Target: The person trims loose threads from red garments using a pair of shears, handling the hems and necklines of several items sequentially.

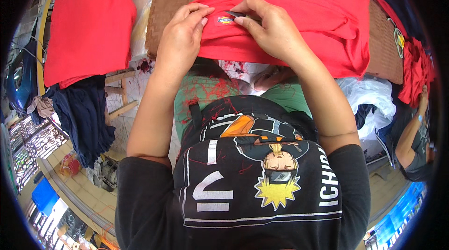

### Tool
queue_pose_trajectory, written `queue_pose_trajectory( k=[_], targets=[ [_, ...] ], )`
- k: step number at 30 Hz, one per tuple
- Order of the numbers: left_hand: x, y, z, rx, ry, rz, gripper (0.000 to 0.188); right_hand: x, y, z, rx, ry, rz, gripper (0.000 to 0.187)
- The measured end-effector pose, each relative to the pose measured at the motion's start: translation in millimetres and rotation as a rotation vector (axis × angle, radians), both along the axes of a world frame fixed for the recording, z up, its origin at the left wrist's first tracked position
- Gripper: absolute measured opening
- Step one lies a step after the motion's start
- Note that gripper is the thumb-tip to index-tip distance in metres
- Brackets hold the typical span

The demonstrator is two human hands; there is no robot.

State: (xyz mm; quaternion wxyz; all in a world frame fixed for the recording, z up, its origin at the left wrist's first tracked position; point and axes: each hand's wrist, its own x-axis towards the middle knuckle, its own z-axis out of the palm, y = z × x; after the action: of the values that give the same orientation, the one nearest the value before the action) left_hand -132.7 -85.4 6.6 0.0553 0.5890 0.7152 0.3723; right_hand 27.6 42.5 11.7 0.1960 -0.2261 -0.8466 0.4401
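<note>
A red garment [299,21] lies spread on the brown textured work surface in front of me, with a small woven label [225,20] sewn near its lower band. My left hand [183,30] has its fingers bent and thumb closed against the cloth, just left of the label. My right hand [273,28] grips small dark thread snips [236,14] between thumb and forefinger. Their pointed tip lies at the label's upper edge; the rest is mostly hidden by the hand. Loose red threads [220,86] are scattered over my green-clothed lap.
More red garments [89,25] are stacked at the left, above dark blue cloth [82,114] hanging over a wooden frame. Clear plastic bags [372,102] lie at the right. Beyond them, another person's arm [411,133] reaches to a red cloth [416,72].
</note>
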Motion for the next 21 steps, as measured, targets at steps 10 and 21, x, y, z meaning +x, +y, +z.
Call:
queue_pose_trajectory(
  k=[10, 21],
  targets=[
    [-1, 0, -5, 0.011, -0.064, 0.066, 0.01, -8, -13, 2, -0.133, -0.007, 0.003, 0.015],
    [-4, -3, -7, -0.02, -0.43, 0.078, 0.015, -9, -14, 1, -0.093, -0.056, 0.059, 0.016]
  ],
)
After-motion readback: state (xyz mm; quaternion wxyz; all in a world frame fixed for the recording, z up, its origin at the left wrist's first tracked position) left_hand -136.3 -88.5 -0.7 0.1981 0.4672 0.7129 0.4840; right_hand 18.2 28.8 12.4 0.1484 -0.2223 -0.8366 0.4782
